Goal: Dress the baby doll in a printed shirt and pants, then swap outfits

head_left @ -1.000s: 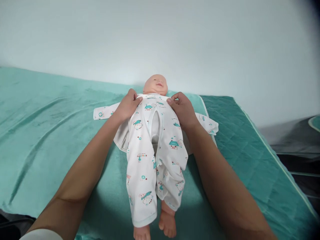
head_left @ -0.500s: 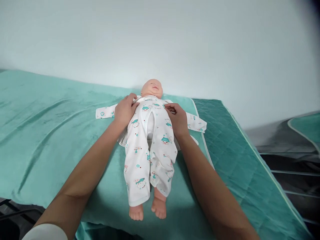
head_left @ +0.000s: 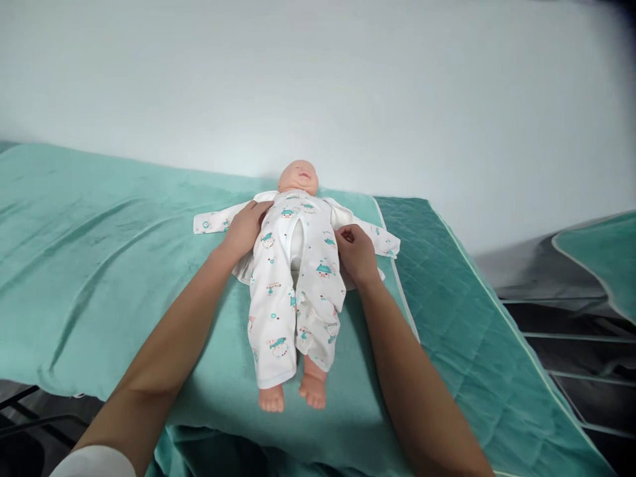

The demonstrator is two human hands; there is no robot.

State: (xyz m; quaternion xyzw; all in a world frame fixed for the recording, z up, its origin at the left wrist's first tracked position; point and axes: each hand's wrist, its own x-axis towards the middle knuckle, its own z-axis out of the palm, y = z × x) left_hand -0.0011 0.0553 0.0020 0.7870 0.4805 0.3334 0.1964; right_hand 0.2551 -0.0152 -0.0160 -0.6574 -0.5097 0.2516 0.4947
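Moved: since the earlier frames, my left hand [head_left: 244,228] and right hand [head_left: 356,252] have come down from the top of the trousers [head_left: 320,271] to the flanks of the doll [head_left: 298,176].
Sheet [head_left: 109,278]: spread wide left of the doll, giving me the most moving room.
Left hand: against the doll's flank, fingers at the trousers' side; whether they grip, I cannot tell.
Doll: on its back, head by the wall [head_left: 308,86], feet [head_left: 271,399] near the sheet's front edge; a hard pull toward me could drag it off.
Right hand: at the opposite flank, fingers bent close; whether cloth is pinched, I cannot tell.
Shirt [head_left: 342,215]: flared beside the doll; catching its hem with the trousers would bunch it.
Mat [head_left: 447,318]: right of the doll, ending beside rails [head_left: 576,337].
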